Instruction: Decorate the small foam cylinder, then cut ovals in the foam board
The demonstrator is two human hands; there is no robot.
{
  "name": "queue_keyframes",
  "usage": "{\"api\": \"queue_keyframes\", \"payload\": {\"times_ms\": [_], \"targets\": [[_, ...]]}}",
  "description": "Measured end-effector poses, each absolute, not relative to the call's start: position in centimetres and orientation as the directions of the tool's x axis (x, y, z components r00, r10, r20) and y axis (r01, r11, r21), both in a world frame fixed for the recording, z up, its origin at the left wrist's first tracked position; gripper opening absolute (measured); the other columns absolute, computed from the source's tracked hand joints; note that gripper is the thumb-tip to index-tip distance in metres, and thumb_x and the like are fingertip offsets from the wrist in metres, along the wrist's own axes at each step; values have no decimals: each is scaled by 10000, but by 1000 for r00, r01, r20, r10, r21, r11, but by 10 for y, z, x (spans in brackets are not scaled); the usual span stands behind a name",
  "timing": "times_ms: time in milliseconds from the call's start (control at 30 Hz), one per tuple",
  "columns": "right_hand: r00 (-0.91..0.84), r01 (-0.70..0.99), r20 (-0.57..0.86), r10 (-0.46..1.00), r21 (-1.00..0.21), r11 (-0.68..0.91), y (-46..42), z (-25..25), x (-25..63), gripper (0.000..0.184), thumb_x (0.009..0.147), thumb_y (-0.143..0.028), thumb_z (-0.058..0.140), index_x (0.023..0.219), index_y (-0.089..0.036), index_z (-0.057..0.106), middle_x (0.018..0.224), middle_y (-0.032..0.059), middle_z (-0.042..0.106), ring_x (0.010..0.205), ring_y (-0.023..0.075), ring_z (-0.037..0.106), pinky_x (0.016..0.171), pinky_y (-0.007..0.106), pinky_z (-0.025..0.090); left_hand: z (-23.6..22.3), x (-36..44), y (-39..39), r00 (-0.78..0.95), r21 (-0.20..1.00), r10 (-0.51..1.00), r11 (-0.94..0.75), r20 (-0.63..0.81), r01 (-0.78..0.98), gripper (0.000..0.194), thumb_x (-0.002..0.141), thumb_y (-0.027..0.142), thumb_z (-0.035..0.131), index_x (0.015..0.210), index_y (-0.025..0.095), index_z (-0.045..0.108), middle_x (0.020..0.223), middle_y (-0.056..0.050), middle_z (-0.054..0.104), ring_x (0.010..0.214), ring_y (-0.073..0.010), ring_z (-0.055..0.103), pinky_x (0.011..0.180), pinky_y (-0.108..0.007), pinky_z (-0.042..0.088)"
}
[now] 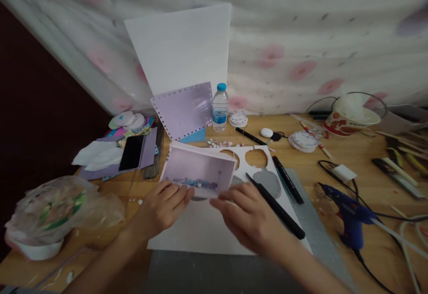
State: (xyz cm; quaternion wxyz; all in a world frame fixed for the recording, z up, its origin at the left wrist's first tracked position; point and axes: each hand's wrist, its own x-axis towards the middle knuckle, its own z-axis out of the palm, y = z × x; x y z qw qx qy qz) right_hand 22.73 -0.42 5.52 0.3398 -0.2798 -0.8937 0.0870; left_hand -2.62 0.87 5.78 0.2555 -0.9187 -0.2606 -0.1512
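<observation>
A shallow lilac paper box (pixel 197 167) stands tilted in front of me, its open side toward me. Small blue and purple bits (pixel 197 183) line its lower inner edge. The fingers of my left hand (pixel 163 207) are curled over its lower left edge. At its lower right corner my right hand (pixel 245 211) has its fingers closed on the box; its fingertips are partly hidden. Beneath lies a white sheet (pixel 200 231) with round holes cut in it. Just right of my right hand, a black craft knife (pixel 281 211) rests on that sheet.
A grey cutting mat (pixel 187 271) lies under the sheet. A black marker (pixel 288 180) and a blue glue gun (pixel 349 213) with its cable are on the right. Behind stands a water bottle (pixel 220 111); a phone (pixel 132 152) and a bagged bowl (pixel 50 218) are on the left.
</observation>
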Motion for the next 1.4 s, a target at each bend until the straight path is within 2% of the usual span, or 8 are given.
{"api": "queue_keyframes", "payload": {"times_ms": [167,300,533,767,900,1000,1200,1400], "targets": [[-805,511,306,508,-79,856,31,68,214,106,944,-195,518,929,-195,623,808,34,618,801,207,478,708,359,285,53,-17,0,818,-340,352,-780,455,525,176,897,60,527,1039,63,631,876,-75,694,800,-183,609,771,-365,463],[-870,436,211,445,-94,895,36,53,196,203,942,-218,540,745,-189,580,746,16,603,779,193,470,714,357,262,54,-15,-5,802,-301,333,-801,495,518,179,918,56,473,961,84,644,844,-61,688,791,-173,600,766,-350,466],[-894,401,165,418,-123,908,41,37,184,219,951,-211,520,742,-175,574,758,14,631,772,179,500,697,333,269,46,-31,-8,784,-266,395,-786,480,559,202,938,75,447,1005,95,637,849,-57,674,763,-159,570,770,-338,444],[-859,437,130,495,-320,841,43,38,169,30,885,-160,578,882,-162,608,810,39,645,800,179,567,729,307,372,39,-43,-12,767,-214,412,-796,492,566,219,945,72,420,981,96,634,825,-52,668,748,-165,559,756,-346,445],[-796,383,200,571,-564,731,46,52,180,300,854,-72,544,1135,-172,577,981,68,628,892,161,575,783,289,448,33,-54,-13,752,-181,476,-778,456,602,242,951,74,402,1068,82,614,847,-60,665,739,-169,557,722,-350,438],[-741,322,249,624,-683,655,54,58,195,234,891,-104,510,1084,-195,607,980,59,613,882,141,573,774,274,474,29,-64,-15,730,-138,520,-765,443,629,255,946,58,393,1092,73,601,848,-61,660,738,-171,555,713,-349,431],[-563,404,249,788,-749,525,77,56,211,66,879,-221,573,928,-187,601,851,27,605,734,125,544,682,266,477,24,-81,-21,649,-7,604,-729,464,684,286,946,41,346,1070,90,599,848,-70,654,735,-177,542,711,-340,411],[-636,313,204,744,-813,490,80,51,206,108,897,-280,553,953,-196,592,892,31,612,775,123,568,727,274,500,18,-75,-12,626,5,627,-709,464,706,288,921,5,360,1056,97,597,825,-59,649,726,-177,534,693,-334,407]]}}
